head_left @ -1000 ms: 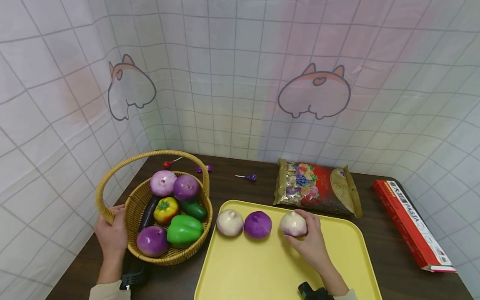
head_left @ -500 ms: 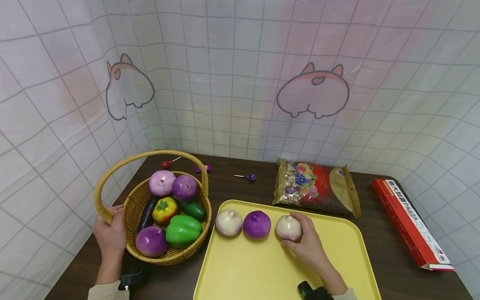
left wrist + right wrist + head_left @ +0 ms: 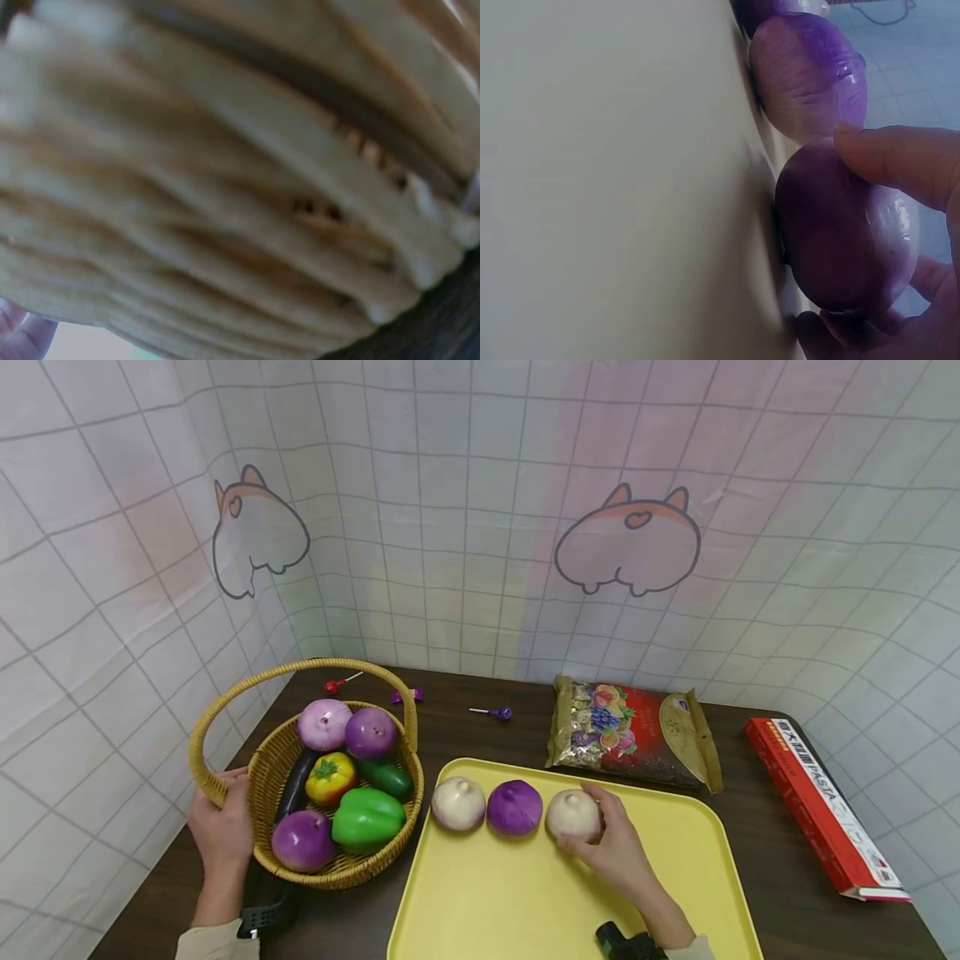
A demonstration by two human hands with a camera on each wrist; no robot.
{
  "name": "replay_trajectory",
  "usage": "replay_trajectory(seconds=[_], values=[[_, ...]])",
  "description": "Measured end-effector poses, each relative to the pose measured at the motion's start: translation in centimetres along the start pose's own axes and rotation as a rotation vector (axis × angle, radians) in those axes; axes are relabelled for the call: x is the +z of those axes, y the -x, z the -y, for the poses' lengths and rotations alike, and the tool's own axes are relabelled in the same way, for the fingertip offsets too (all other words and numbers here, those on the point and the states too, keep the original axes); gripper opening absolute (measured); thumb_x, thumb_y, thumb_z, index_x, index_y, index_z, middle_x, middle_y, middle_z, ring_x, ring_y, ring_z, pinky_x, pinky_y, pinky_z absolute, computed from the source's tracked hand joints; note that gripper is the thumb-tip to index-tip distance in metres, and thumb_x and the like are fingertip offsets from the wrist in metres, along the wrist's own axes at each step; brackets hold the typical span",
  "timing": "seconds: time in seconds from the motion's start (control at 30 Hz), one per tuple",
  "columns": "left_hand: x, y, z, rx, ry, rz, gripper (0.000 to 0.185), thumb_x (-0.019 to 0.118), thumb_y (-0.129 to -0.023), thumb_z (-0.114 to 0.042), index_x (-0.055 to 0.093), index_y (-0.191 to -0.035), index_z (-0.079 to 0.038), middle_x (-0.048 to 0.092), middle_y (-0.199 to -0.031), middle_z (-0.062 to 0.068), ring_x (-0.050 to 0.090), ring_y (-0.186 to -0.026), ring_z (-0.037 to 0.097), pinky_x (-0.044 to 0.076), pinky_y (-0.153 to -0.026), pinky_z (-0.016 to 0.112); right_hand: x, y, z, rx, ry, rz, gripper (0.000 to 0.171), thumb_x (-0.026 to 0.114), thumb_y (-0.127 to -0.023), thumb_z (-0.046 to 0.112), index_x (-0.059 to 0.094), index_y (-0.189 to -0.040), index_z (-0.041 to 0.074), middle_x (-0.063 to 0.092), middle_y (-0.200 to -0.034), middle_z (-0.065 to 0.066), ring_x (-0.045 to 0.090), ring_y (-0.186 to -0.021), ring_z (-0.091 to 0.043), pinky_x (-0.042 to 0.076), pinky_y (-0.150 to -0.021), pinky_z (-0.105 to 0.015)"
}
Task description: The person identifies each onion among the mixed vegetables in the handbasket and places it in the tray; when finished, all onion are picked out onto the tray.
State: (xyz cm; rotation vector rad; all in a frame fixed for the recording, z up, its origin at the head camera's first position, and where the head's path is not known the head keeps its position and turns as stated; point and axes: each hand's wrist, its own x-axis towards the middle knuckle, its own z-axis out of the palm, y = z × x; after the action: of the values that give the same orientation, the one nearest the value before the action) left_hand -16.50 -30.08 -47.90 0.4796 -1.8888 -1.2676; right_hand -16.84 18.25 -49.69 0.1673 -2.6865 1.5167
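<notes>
Right hand [image 3: 617,852] grip: fingers curled round the pale onion [image 3: 573,814], which sits on the yellow tray [image 3: 697,877] as the rightmost of three in a row, just beside the purple onion [image 3: 514,807] and, further left, the white onion [image 3: 458,802]. Left hand [image 3: 221,827] grip: closed on the foot of the wicker basket [image 3: 337,868] handle (basket stands on the table [image 3: 780,868], left of the tray, holding toy vegetables).

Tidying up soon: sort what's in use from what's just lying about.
In use: pale onion gripped by right hand; two onions beside it; yellow tray; basket held by left hand.

Lying about: candy bag, pasta box, lollipops.
</notes>
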Motion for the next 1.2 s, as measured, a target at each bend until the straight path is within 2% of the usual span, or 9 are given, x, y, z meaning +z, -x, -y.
replay_trajectory(seconds=[0.2,0.3,0.43,0.63,0.8,0.93,1.07,1.1,1.2], values=[[0.1,0.0,-0.1,-0.012,0.000,-0.006,0.023,0.060,-0.094,-0.017,0.060,-0.083,0.003,0.063,-0.087,-0.020,0.057,-0.073,-0.004,0.043,-0.063,0.011,-0.4,-0.1,0.2,0.005,-0.026,-0.005,0.081,0.083,-0.077,0.018,0.039,-0.145,0.010,0.040,-0.141,-0.017,0.048,-0.123,-0.037,0.046,-0.095,-0.050],[0.0,0.0,-0.2,-0.021,0.009,-0.003,0.022,0.060,-0.094,-0.017,0.060,-0.083,0.001,0.063,-0.087,-0.020,0.058,-0.074,-0.003,0.043,-0.064,0.011,-0.7,-0.3,0.9,-0.055,-0.026,-0.056,0.073,0.080,-0.081,0.018,0.042,-0.143,0.007,0.040,-0.142,-0.017,0.041,-0.130,-0.039,0.038,-0.103,-0.056],[0.0,-0.1,-0.4,-0.023,0.013,0.000,0.021,0.059,-0.095,-0.017,0.059,-0.083,0.000,0.063,-0.088,-0.020,0.059,-0.074,-0.001,0.043,-0.063,0.011,-0.9,-0.4,2.6,-0.140,-0.037,-0.144,0.058,0.075,-0.085,0.016,0.050,-0.137,0.007,0.045,-0.140,-0.014,0.041,-0.132,-0.033,0.033,-0.106,-0.056],[0.0,0.0,-0.3,-0.020,0.007,-0.003,0.022,0.060,-0.095,-0.017,0.060,-0.083,0.002,0.063,-0.088,-0.019,0.058,-0.074,-0.001,0.043,-0.063,0.011,1.2,-0.4,6.5,-0.242,-0.183,-0.192,0.042,0.073,-0.085,0.003,0.060,-0.125,0.010,0.054,-0.132,-0.010,0.046,-0.128,-0.024,0.033,-0.107,-0.051],[-0.3,0.0,-0.2,-0.034,0.014,-0.005,0.020,0.060,-0.094,-0.015,0.062,-0.086,0.003,0.064,-0.087,-0.021,0.059,-0.073,-0.003,0.044,-0.063,0.010,4.8,-0.7,9.8,-0.368,-0.207,-0.129,0.041,0.073,-0.081,-0.004,0.063,-0.119,0.007,0.058,-0.126,-0.013,0.053,-0.122,-0.027,0.040,-0.103,-0.046],[-0.6,-0.1,0.0,-0.043,0.016,-0.019,0.019,0.060,-0.094,-0.015,0.063,-0.087,0.003,0.063,-0.086,-0.023,0.058,-0.071,-0.003,0.043,-0.062,0.009,7.8,-1.0,12.1,-0.490,-0.197,-0.038,0.040,0.074,-0.082,0.004,0.063,-0.119,0.014,0.058,-0.126,-0.005,0.056,-0.117,-0.020,0.048,-0.092,-0.037],[-0.4,-0.1,0.0,-0.026,0.033,-0.011,0.023,0.060,-0.094,-0.015,0.062,-0.088,0.007,0.063,-0.087,-0.022,0.058,-0.075,-0.003,0.044,-0.065,0.011,10.3,-1.3,14.1,-0.557,-0.150,0.063,0.039,0.071,-0.086,0.011,0.060,-0.123,0.018,0.053,-0.131,0.001,0.052,-0.121,-0.016,0.048,-0.093,-0.035],[-0.3,-0.1,0.0,-0.024,0.040,-0.009,0.024,0.061,-0.094,-0.015,0.062,-0.088,0.007,0.063,-0.087,-0.022,0.058,-0.076,-0.003,0.044,-0.066,0.012,10.9,-1.3,14.5,-0.572,-0.130,0.085,0.039,0.070,-0.087,0.013,0.059,-0.124,0.018,0.051,-0.133,0.002,0.050,-0.124,-0.015,0.046,-0.098,-0.035],[0.0,0.0,0.0,-0.024,0.052,-0.009,0.022,0.061,-0.094,-0.014,0.062,-0.085,0.006,0.064,-0.087,-0.022,0.058,-0.077,-0.003,0.044,-0.067,0.013,12.4,-1.4,15.5,-0.618,-0.072,0.138,0.041,0.067,-0.090,0.017,0.056,-0.129,0.016,0.046,-0.138,0.001,0.047,-0.127,-0.015,0.045,-0.100,-0.034]])
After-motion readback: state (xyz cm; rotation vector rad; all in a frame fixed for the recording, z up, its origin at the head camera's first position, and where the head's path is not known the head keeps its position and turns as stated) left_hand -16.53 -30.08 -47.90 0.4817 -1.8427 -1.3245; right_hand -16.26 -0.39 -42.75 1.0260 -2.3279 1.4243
